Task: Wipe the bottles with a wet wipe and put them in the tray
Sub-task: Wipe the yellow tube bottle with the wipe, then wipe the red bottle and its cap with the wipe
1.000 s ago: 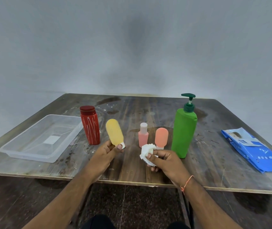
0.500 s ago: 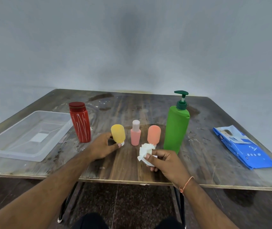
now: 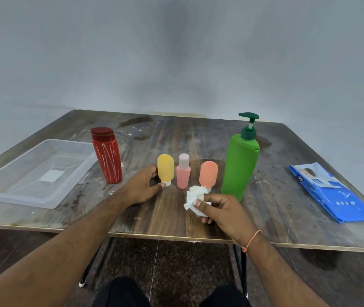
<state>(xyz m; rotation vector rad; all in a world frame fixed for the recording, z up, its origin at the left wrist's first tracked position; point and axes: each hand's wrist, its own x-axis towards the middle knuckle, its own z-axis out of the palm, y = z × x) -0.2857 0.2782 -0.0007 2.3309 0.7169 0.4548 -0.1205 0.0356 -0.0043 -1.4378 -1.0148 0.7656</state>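
Note:
A yellow tube bottle [image 3: 165, 166] stands cap-down on the table [image 3: 265, 209], and my left hand [image 3: 143, 186] holds it at its base with thumb and fingers. My right hand [image 3: 219, 209] grips a crumpled white wet wipe [image 3: 194, 196] just in front of the bottles. To the right of the yellow tube stand a small pink bottle [image 3: 183, 171], an orange tube bottle [image 3: 208, 173] and a tall green pump bottle [image 3: 242, 160]. A red bottle [image 3: 107, 156] stands to the left. The clear plastic tray [image 3: 6, 193] lies at the far left with nothing in it.
A blue pack of wet wipes [image 3: 329, 191] lies at the table's right side. The wall rises behind the table's far edge. My knees show below the near edge.
My left hand has lowered the yellow tube from a tilted, lifted pose to standing upright on the table between the red and pink bottles. The right hand still holds the wipe.

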